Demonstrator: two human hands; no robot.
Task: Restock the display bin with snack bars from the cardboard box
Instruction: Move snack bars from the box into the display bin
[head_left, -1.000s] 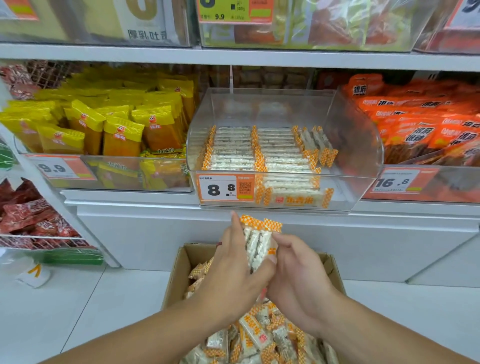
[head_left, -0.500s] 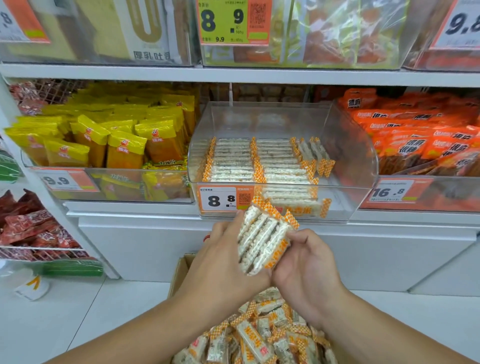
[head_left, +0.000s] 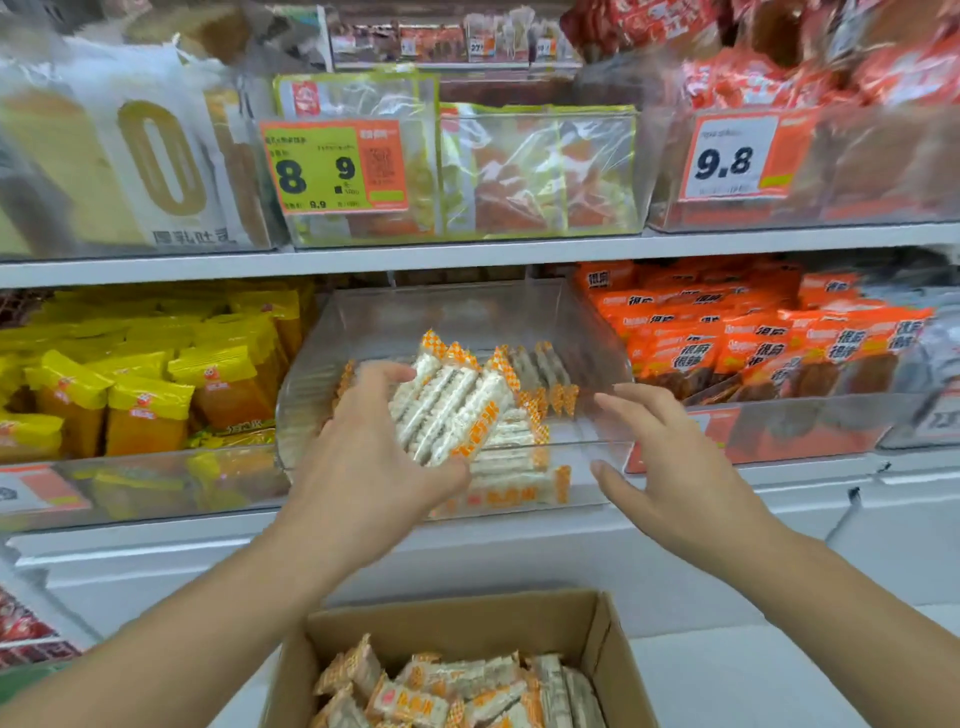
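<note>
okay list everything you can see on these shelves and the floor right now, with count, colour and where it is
bin: one, clear, middle shelf.
bars: many, white and orange, in bin.
stack: one, white-orange bars, over bin.
box: one, brown, floor, part full of bars.
yellow packs: many, left of bin.
orange packs: many, right of bin.
price tags: several, orange-edged, on bin fronts.
left hand: grips stack.
right hand: empty, at bin's right front.

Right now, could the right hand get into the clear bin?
Probably yes. The right hand hovers open and empty at the bin's open front, nothing between them; the left hand holds the bars off to the side.
</note>
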